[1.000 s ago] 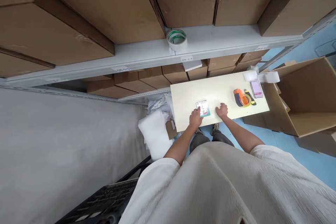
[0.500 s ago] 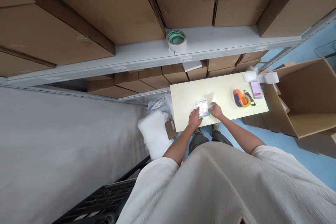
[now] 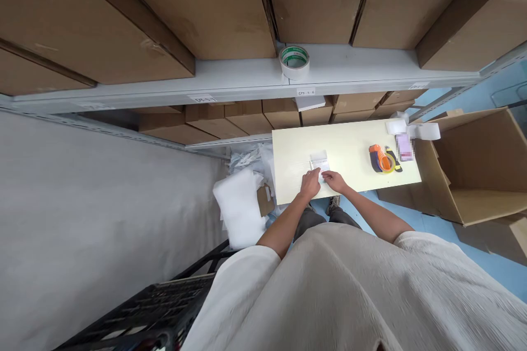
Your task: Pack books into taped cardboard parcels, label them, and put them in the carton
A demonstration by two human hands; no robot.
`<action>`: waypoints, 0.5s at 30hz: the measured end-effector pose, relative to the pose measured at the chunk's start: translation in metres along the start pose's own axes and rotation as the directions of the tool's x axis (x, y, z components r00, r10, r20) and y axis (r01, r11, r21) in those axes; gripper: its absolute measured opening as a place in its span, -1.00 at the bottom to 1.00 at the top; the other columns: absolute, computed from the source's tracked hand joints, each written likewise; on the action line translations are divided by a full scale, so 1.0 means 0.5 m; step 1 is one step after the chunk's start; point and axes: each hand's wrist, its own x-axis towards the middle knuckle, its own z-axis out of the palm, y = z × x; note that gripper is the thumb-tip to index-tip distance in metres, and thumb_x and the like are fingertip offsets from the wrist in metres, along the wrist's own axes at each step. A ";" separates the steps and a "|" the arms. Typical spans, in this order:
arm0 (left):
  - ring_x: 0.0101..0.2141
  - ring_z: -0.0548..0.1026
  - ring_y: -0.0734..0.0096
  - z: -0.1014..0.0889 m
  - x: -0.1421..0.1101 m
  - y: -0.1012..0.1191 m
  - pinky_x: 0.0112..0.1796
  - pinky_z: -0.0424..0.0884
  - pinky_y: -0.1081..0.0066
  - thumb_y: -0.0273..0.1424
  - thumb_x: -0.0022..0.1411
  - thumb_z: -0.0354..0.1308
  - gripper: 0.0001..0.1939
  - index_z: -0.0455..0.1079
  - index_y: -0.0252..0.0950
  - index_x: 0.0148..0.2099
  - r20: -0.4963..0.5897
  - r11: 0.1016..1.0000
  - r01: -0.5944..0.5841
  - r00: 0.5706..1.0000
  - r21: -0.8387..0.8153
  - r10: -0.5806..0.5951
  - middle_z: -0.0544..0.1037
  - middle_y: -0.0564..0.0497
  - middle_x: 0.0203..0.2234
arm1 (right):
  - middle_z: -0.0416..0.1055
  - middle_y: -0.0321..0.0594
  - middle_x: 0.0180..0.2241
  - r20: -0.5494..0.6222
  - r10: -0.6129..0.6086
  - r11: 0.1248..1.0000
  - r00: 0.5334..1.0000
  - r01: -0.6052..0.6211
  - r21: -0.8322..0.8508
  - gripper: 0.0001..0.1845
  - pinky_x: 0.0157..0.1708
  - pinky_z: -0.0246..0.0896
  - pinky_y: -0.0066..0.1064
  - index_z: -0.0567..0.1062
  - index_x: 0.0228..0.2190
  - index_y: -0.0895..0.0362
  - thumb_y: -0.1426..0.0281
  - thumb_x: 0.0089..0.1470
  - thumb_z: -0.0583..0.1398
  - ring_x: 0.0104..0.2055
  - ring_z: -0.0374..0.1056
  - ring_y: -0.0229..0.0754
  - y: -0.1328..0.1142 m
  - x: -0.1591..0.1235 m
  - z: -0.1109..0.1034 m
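A small booklet (image 3: 319, 162) lies on the pale tabletop (image 3: 292, 148), showing a whitish page with a line of print and a leaf raised at its far side. At its lower left edge my left hand (image 3: 310, 182) holds it, with a finger across the page. My right hand (image 3: 334, 181) has its fingers pinched together at the lower right side of the booklet, and the fingertips partly cover the page. What lies under the fingers is hidden.
An orange tape dispenser (image 3: 381, 159), a black-and-yellow cutter (image 3: 394, 159) and a blurred purple item (image 3: 404, 147) lie to the right. A tape roll (image 3: 295, 62) sits on the shelf (image 3: 349, 63). Beside the table stands a large open carton (image 3: 477, 159); white foam sheeting (image 3: 239, 208) is at left.
The booklet's colourful green-edged side has given way to a whitish printed page. My right hand has come in to the left, close to my left hand. The view has shifted slightly.
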 end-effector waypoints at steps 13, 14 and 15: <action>0.33 0.43 -0.06 0.022 -0.006 0.007 0.31 0.33 0.08 -0.21 0.52 0.11 -0.39 0.21 -0.25 0.51 -0.090 0.990 0.027 0.995 -0.141 -0.040 0.47 -0.26 0.35 | 0.59 -0.10 -0.32 -0.045 0.366 0.911 0.929 -0.348 0.223 -0.43 -0.24 0.44 -0.32 0.58 -0.25 0.12 -0.12 0.30 0.10 -0.26 0.50 -0.06 -0.026 0.052 -0.022; 0.33 0.43 -0.06 0.021 -0.009 0.008 0.31 0.33 0.09 -0.16 0.51 0.13 -0.35 0.19 -0.26 0.51 -0.095 0.985 0.039 0.994 -0.167 -0.055 0.46 -0.27 0.36 | 0.58 -0.09 -0.31 -0.037 0.372 0.904 0.927 -0.353 0.241 -0.38 -0.27 0.43 -0.32 0.55 -0.27 0.11 -0.17 0.32 0.07 -0.28 0.49 -0.07 -0.034 0.051 -0.021; 0.34 0.44 -0.06 0.018 -0.013 0.008 0.30 0.33 0.10 -0.12 0.50 0.15 -0.32 0.17 -0.26 0.52 -0.101 0.979 0.061 0.991 -0.197 -0.083 0.45 -0.28 0.37 | 0.57 -0.07 -0.29 -0.027 0.370 0.899 0.929 -0.351 0.262 -0.34 -0.29 0.43 -0.32 0.53 -0.27 0.10 -0.21 0.33 0.03 -0.28 0.49 -0.07 -0.044 0.050 -0.018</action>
